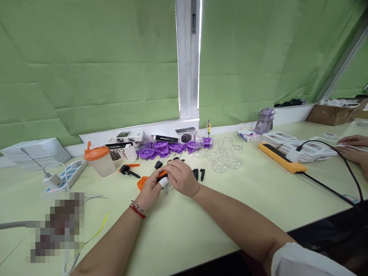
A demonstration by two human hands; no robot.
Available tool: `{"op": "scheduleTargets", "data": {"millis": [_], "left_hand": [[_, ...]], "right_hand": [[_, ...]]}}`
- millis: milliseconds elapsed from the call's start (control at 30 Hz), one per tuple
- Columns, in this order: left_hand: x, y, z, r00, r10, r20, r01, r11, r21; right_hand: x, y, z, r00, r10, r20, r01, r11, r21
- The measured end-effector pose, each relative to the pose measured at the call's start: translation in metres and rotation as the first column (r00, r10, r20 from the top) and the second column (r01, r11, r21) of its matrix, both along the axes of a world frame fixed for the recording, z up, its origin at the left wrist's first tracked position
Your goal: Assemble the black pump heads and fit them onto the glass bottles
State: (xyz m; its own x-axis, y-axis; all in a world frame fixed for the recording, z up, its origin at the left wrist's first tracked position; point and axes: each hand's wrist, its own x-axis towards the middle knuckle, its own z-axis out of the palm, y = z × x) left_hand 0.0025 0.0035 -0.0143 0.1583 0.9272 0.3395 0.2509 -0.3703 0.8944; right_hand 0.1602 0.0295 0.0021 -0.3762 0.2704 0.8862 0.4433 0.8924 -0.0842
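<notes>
My left hand, with a red and silver bracelet at the wrist, grips an orange and black handle part over the pale green table. One finger has white tape on it. My right hand curls over the same part from the right, fingers closed on it. An orange piece lies just left of my hands. Thin metal pins lie below them. Small black parts sit to the right.
Purple wheels and clear glass cups lie behind. An orange-lidded cup, product boxes, power strips, a purple bottle and card stacks ring the area. Another person's hands are at far right.
</notes>
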Motion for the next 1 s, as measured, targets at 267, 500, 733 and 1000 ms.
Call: {"op": "scheduleTargets", "data": {"millis": [267,500,733,1000], "left_hand": [[0.007,0.009,-0.017,0.994,0.089,-0.066,-0.088,0.996,0.025],[0.022,0.013,-0.014,0.993,0.097,-0.072,-0.095,0.995,0.029],[0.028,0.008,-0.019,0.998,-0.059,-0.021,0.060,0.998,0.017],[0.025,-0.002,-0.014,0.993,-0.114,0.009,0.115,0.993,-0.037]], "right_hand": [[0.010,0.019,0.016,0.953,0.095,-0.289,-0.170,0.954,-0.247],[0.021,0.029,0.012,0.878,0.035,-0.477,-0.278,0.849,-0.448],[0.026,0.030,0.023,0.847,0.008,-0.532,-0.371,0.726,-0.579],[0.019,0.022,0.021,0.843,0.014,-0.537,-0.438,0.598,-0.672]]}}
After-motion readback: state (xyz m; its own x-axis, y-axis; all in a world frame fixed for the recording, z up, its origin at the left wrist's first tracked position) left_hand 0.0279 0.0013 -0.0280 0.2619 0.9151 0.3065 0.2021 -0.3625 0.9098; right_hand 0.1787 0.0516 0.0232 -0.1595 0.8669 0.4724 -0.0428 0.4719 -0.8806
